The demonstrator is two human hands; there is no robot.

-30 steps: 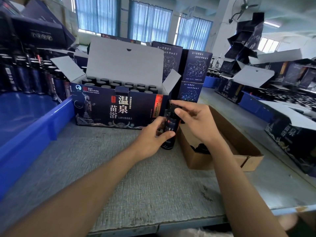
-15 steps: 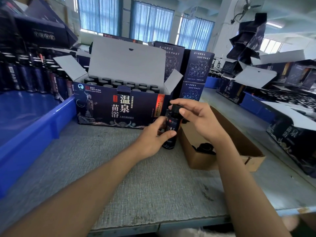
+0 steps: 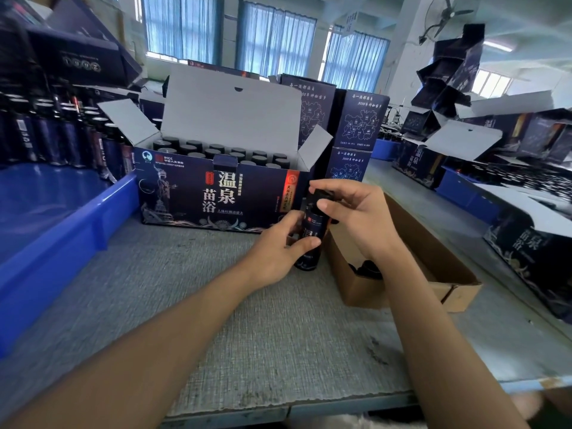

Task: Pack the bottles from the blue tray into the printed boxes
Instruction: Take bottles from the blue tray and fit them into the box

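A dark bottle (image 3: pixel 313 239) stands upright on the grey table, just right of the open printed box (image 3: pixel 216 199). My left hand (image 3: pixel 278 246) grips the bottle's body from the left. My right hand (image 3: pixel 356 218) pinches the black cap at its top. The printed box holds several rows of capped bottles, with its lid flap standing up behind them. The blue tray (image 3: pixel 62 236) lies at the left; several dark bottles (image 3: pixel 62 140) stand at its far end.
A low brown cardboard box (image 3: pixel 433 274) sits right of the bottle with dark caps inside. Two upright printed cartons (image 3: pixel 356 131) stand behind. More printed boxes and blue trays fill the right side. The table's front edge runs below my forearms.
The hands and bottle stay in nearly the same spot. My right hand's fingers have shifted a little on the cap.
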